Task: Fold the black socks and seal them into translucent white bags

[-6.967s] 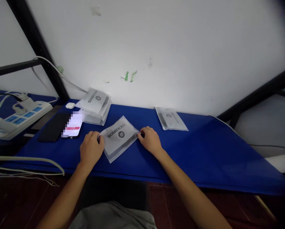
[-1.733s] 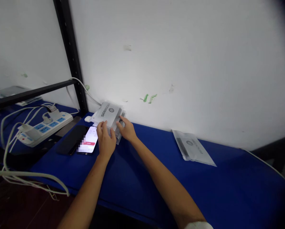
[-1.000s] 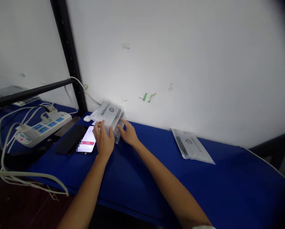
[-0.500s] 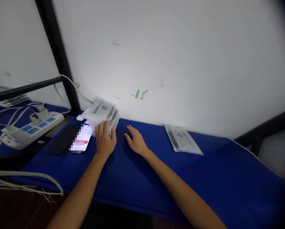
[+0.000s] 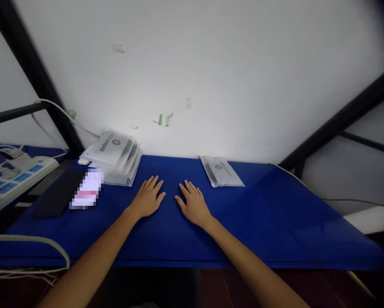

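My left hand [image 5: 147, 197] lies palm down on the blue table [image 5: 259, 231], fingers spread, holding nothing. Beside it on the right, my right hand [image 5: 194, 203] rests flat in the same way with its fingers apart. Up and left of my left hand, a stack of frosted plastic packets [image 5: 116, 156] with printed lettering leans near the wall. One similar packet [image 5: 222, 171] lies alone beyond my right hand, close to the wall. Neither hand touches a packet.
A lit phone [image 5: 87, 188] and a dark flat device [image 5: 60, 194] lie at the left. A white power strip [image 5: 21, 179] with plugs and cables stands at the far left. Black metal frame bars [image 5: 339, 117] rise at both sides, before a white wall [image 5: 211, 77].
My left hand has left the packet stack and moved right onto the bare table, its fingers now spread flat. My right hand has flattened too. The view has turned to the right.
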A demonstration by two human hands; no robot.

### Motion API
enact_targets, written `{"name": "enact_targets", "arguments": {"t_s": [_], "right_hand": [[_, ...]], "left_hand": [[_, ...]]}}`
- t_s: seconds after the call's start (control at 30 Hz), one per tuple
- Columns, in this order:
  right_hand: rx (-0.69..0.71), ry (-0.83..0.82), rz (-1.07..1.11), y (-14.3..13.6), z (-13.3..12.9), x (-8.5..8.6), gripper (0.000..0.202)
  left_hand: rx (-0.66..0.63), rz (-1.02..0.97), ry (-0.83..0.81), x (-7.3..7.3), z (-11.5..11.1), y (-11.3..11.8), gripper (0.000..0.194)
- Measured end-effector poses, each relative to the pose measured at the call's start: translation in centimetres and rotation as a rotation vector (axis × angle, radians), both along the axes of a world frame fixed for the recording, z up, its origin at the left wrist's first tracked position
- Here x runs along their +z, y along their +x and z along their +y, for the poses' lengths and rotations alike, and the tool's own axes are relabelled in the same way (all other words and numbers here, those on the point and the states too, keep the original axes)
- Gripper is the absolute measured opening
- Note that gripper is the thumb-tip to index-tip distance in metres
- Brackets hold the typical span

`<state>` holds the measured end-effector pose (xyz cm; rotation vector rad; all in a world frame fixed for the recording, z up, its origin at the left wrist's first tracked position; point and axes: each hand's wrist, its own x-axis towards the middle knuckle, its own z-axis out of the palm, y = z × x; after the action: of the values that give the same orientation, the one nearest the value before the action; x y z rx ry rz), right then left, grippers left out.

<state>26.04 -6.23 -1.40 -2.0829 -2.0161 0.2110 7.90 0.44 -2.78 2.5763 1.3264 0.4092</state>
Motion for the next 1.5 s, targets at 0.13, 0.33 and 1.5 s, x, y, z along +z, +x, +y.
{"name": "enact_targets", "arguments": {"t_s": [0.13,0.33,1.5], "right_hand": [[-0.006,0.034,0.002,0.1,-0.1,-0.5,0.055],[0.058,0.062,0.036,1.0,0.2,-0.6,0.053],[-0.453,0.081,-0.339,6.6,0.9,1.5,0.027]], "left_hand": [[0.008,0.035,-0.006,0.0,-0.1,0.0,0.052],[0.016,0.045,0.011,-0.3,0.0,0.0,0.054],[0.095,0.021,-0.017,-0.2,-1.2,1.1,0.053]]}}
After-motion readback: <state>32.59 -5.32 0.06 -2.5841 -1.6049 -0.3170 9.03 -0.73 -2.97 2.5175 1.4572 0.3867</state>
